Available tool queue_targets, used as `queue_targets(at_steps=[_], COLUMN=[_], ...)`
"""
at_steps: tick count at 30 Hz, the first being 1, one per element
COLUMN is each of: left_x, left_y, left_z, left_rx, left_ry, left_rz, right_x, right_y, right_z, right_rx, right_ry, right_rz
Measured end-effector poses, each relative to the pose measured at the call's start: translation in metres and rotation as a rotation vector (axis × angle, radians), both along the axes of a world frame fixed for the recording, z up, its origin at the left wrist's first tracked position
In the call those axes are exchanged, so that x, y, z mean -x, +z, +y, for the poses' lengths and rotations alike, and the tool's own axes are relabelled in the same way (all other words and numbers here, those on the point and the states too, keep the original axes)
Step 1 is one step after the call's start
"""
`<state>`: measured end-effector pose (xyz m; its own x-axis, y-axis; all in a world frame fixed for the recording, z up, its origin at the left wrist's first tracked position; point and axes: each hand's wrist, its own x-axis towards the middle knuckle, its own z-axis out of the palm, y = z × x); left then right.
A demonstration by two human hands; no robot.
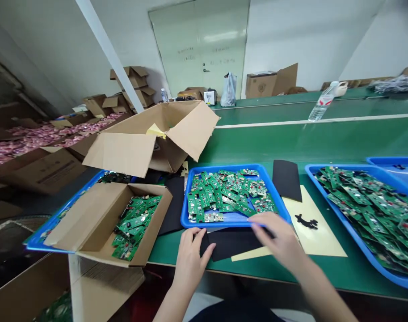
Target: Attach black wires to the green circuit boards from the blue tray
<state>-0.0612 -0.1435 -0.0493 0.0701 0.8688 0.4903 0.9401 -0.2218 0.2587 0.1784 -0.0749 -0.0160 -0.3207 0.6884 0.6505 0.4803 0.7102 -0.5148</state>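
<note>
My left hand [190,259] and my right hand [274,237] both grip a black foam sheet [232,244] at the near edge of a green workbench [264,143]. The sheet's far side lies against a blue tray [207,226] heaped with green circuit boards [224,192]. My right fingertips rest just beside the tray's near rim. A cream sheet [319,237] lies to the right, with a black cut-out shape [306,221] on it. Another black sheet [287,180] stands beyond the tray's right side.
A second blue tray [338,210] of boards sits at right. On the left, a cardboard box [99,219] holds more boards, and a large open carton [153,147] stands behind it. A water bottle [321,103] stands far right. Cartons and pink bagged items [32,138] fill the left background.
</note>
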Motion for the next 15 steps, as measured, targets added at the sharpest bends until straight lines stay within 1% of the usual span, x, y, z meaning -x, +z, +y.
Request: queue_targets(at_steps=[1, 3, 5, 8, 10, 12, 15], left_x=[-0.003, -0.009, -0.014, -0.018, -0.018, -0.017, -0.015], left_y=[-0.001, -0.003, -0.006, -0.008, -0.008, -0.008, -0.01], left_z=[0.001, 0.002, 0.002, -0.001, -0.003, -0.005, -0.008], left_rx=[0.013, 0.041, 0.065, 0.075, 0.073, 0.079, 0.088], left_ry=[0.027, 0.089, 0.145, 0.165, 0.145, 0.113, 0.085], left_rz=[0.024, 0.078, 0.123, 0.145, 0.133, 0.115, 0.116], right_x=[0.02, 0.048, 0.062, 0.067, 0.065, 0.06, 0.054], right_y=[-0.004, -0.017, -0.031, -0.048, -0.055, -0.057, -0.056], right_z=[-0.005, -0.015, -0.023, -0.034, -0.04, -0.044, -0.045], right_rx=[0.024, 0.045, 0.001, -0.061, -0.05, -0.005, 0.068], right_ry=[0.112, 0.238, 0.225, 0.121, 0.088, 0.092, 0.109], right_rz=[-0.03, -0.076, -0.134, -0.223, -0.233, -0.204, -0.151])
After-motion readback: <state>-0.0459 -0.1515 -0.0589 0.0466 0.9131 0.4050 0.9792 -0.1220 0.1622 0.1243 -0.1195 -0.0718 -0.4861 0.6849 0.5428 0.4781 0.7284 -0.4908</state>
